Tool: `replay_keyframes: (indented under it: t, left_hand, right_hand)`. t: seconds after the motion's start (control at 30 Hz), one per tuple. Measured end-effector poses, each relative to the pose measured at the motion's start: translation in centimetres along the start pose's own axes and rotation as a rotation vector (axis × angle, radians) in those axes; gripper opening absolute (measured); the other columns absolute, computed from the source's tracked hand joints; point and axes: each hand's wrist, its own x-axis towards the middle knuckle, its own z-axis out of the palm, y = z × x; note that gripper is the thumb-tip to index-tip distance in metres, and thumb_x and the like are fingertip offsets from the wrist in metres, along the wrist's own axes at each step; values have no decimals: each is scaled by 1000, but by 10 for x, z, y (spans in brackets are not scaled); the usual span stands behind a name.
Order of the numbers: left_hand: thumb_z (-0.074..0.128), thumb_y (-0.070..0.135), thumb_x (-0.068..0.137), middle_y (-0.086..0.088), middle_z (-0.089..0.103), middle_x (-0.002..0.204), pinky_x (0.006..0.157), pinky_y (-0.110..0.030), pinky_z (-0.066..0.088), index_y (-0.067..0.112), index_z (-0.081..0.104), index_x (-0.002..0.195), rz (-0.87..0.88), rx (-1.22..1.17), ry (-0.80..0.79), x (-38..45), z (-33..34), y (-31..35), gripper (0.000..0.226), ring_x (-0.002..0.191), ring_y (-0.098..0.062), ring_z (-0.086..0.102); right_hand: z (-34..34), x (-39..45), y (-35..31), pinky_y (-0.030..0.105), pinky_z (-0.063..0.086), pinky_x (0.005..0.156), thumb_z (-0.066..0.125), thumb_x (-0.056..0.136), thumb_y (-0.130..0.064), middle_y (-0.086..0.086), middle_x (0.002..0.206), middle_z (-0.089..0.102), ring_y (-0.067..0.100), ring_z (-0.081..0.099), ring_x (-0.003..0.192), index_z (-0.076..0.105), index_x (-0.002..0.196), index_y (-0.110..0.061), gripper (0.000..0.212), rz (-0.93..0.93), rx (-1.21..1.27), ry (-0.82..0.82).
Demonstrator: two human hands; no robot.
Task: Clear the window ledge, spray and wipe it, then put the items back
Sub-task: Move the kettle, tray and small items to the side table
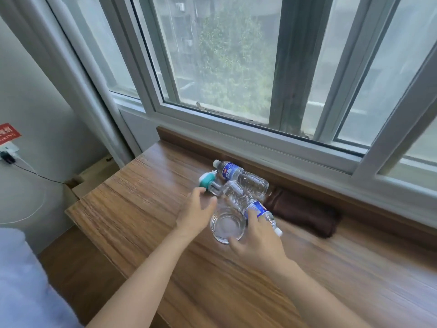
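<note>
On the wooden window ledge (146, 209) a clear glass (227, 225) stands upright. My right hand (257, 235) grips it, thumb on the near rim and fingers round the far side. Two clear plastic water bottles with blue labels lie on their sides behind it: one (243, 177) near the window, the other (250, 204) touching my right fingers. A small teal-and-white spray bottle (209, 182) lies left of them. My left hand (196, 211) hovers open just left of the glass, fingers spread toward the spray bottle. A folded brown cloth (305, 214) lies to the right.
The white window frame (260, 143) and a raised wooden strip run along the back of the ledge. The ledge's left end drops off to the floor, where a cardboard box (94, 176) stands. A wall socket with a cable (9, 157) is at the far left.
</note>
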Motion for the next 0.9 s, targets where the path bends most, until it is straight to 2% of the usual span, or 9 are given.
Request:
replay_keyframes:
  t: [0.13,0.2,0.27,0.33,0.4,0.47,0.57,0.77,0.9]
  left_hand:
    - [47,45,104,-12,55,137,100,-41,43,12,48,140,-123,16,7,64,2,-14,48,126,-32,54]
    - [49,48,104,-15,51,144,103,-40,40,8,42,146,-176,11,-28,94,3,-21,59,131,-34,51]
    - [53,54,100,-17,49,149,106,-40,39,5,36,149,-214,-14,-84,118,8,-27,71,136,-35,48]
    - [60,59,96,-18,49,148,104,-39,39,3,35,147,-223,-55,-148,137,17,-33,80,134,-34,49]
    - [65,63,90,-15,54,139,92,-35,40,3,42,139,-204,-63,-193,148,25,-36,81,121,-31,55]
    - [67,67,86,-10,59,123,84,-33,40,5,49,128,-174,-30,-220,155,30,-38,77,105,-27,55]
    - [69,65,85,-9,64,111,78,-33,43,6,59,116,-139,7,-245,162,32,-42,68,95,-27,59]
    - [76,57,82,-9,67,106,81,-37,49,8,61,108,-113,-72,-238,165,25,-56,58,100,-31,63]
    - [81,45,80,1,68,94,84,-37,52,23,60,87,-63,-209,-215,154,12,-66,31,98,-26,66]
  right_hand:
    - [34,6,-31,40,52,75,38,74,-81,8,116,53,31,54,110,28,154,-15,104,119,-90,33]
    - [49,12,-44,40,54,74,31,73,-84,11,118,51,31,55,107,21,161,-13,114,189,-136,86]
    - [63,18,-54,40,54,76,33,75,-85,12,119,49,30,53,106,11,164,-12,118,273,-177,86]
    - [72,24,-62,42,54,73,42,73,-85,14,114,49,31,54,99,16,164,-9,122,349,-198,118]
    - [80,31,-68,41,52,62,54,65,-84,15,103,51,31,55,87,34,159,-7,124,402,-207,180]
    - [88,37,-72,40,50,58,66,58,-83,16,96,51,31,54,80,41,156,-6,127,452,-244,213]
    - [90,44,-79,39,51,56,77,52,-79,14,96,52,30,55,81,41,155,-6,132,516,-241,198]
    - [94,46,-83,36,53,64,79,57,-72,12,98,54,30,55,85,33,158,-6,130,552,-191,211]
    - [96,36,-86,37,52,81,75,68,-68,11,109,52,31,52,98,18,163,-11,124,514,-127,266]
